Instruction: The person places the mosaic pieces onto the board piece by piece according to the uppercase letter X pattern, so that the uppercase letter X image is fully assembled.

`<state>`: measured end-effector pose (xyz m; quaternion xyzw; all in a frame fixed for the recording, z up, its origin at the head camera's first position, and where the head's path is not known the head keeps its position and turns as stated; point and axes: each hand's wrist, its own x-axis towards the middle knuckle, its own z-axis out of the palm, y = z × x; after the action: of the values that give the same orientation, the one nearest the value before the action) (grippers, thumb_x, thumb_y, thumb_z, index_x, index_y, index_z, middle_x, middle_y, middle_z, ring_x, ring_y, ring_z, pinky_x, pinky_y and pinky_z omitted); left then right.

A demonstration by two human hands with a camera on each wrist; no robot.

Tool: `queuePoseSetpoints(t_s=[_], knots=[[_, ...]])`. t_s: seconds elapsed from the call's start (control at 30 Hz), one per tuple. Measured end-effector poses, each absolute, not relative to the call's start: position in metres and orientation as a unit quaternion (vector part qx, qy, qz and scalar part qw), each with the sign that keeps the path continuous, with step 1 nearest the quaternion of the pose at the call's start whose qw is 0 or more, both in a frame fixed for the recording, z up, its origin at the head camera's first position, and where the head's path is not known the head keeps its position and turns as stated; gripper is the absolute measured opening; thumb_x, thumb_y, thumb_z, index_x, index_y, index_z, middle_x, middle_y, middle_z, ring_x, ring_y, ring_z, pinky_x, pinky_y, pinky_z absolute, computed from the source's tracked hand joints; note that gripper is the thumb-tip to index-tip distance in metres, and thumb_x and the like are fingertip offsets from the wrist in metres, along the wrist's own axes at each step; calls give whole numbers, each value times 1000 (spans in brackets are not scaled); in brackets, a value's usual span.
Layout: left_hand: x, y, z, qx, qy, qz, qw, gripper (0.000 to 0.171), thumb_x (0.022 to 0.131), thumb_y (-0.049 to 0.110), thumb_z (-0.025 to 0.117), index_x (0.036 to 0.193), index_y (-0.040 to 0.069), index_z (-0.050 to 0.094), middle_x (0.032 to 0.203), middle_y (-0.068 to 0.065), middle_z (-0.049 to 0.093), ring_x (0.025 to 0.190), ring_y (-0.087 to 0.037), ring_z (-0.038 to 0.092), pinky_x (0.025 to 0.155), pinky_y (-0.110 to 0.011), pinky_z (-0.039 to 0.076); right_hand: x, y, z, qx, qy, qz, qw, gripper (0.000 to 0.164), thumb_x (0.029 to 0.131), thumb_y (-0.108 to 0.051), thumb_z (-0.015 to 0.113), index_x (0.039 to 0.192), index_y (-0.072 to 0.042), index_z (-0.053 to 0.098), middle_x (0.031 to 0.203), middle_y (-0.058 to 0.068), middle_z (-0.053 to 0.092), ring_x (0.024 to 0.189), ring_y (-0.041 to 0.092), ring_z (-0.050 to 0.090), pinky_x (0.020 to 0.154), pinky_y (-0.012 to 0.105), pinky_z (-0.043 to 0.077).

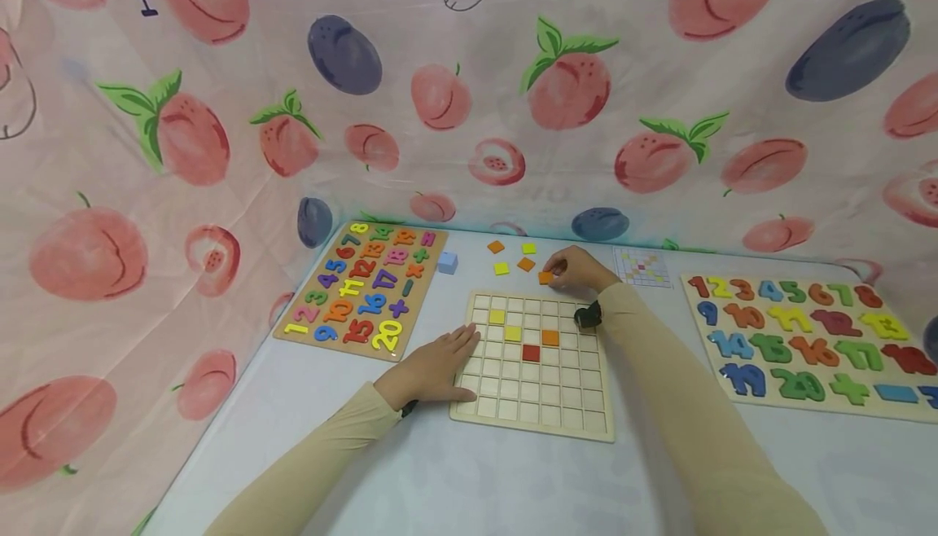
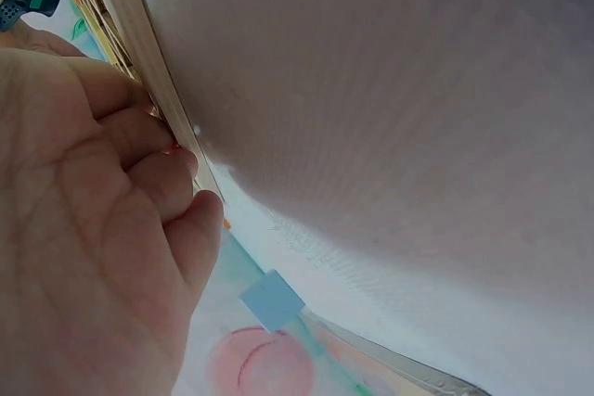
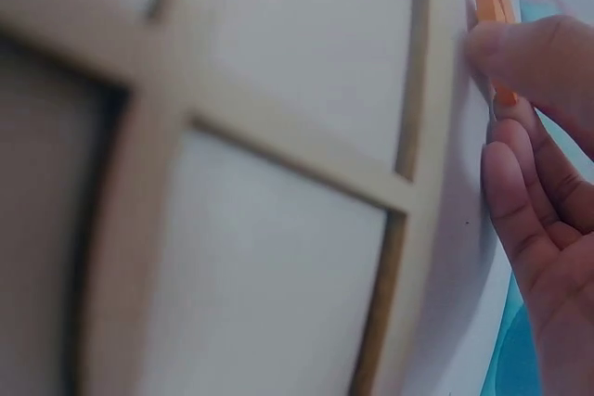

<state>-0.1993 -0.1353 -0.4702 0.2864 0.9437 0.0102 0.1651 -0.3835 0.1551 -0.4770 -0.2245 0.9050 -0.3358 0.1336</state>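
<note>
A wooden grid board lies in the middle of the table, with two yellow tiles, one orange tile and one red tile in its cells. My left hand rests along the board's left edge, fingers stretched forward and thumb spread near the lower corner. Beyond the far edge, my right hand pinches an orange tile between thumb and fingers, low over the table. In the right wrist view the thumb presses on this orange tile. Loose yellow tiles and orange tiles lie beside that hand.
A number puzzle board lies at left, and another number board at right. A light blue cube stands at the back left. The printed grid card lies behind the right forearm. A fruit-print curtain hangs behind the table.
</note>
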Motion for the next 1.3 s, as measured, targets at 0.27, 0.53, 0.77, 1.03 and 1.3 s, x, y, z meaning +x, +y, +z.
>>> queuePoseSetpoints(t_s=[0.27, 0.53, 0.77, 1.03, 1.3], knots=[[-199, -135, -469, 285, 944, 12, 165, 95, 83, 58, 59, 151, 7, 16, 159, -9, 12, 148, -22, 12, 120, -35, 20, -381, 157, -471, -219, 896, -363, 129, 25, 76, -4, 74, 99, 3, 68, 89, 15, 66, 78, 18, 59, 70, 28, 52], [-199, -134, -469, 281, 945, 16, 167, 95, 83, 57, 60, 151, 7, 16, 159, -9, 12, 148, -22, 12, 120, -36, 20, -374, 159, -471, -229, 890, -375, 123, 25, 76, -7, 75, 99, 1, 68, 86, 11, 66, 77, 14, 57, 72, 26, 50], [-198, -134, -467, 281, 945, 22, 166, 95, 83, 56, 61, 151, 6, 18, 159, -10, 13, 147, -23, 13, 120, -37, 21, -358, 161, -466, -242, 889, -370, 122, 22, 76, -8, 75, 96, -1, 69, 85, 10, 65, 76, 15, 56, 71, 28, 51], [-198, -134, -468, 282, 945, 19, 164, 95, 83, 56, 61, 151, 6, 17, 159, -9, 13, 147, -22, 13, 120, -36, 21, -338, 163, -460, -263, 887, -361, 121, 20, 78, -10, 73, 97, -3, 69, 84, 9, 65, 75, 15, 56, 70, 27, 51], [-197, -135, -468, 284, 944, 24, 164, 94, 83, 56, 61, 151, 6, 18, 159, -10, 14, 147, -23, 14, 120, -37, 21, -319, 170, -458, -272, 885, -356, 127, 19, 78, -11, 74, 94, -2, 68, 82, 8, 64, 73, 13, 56, 68, 26, 51]])
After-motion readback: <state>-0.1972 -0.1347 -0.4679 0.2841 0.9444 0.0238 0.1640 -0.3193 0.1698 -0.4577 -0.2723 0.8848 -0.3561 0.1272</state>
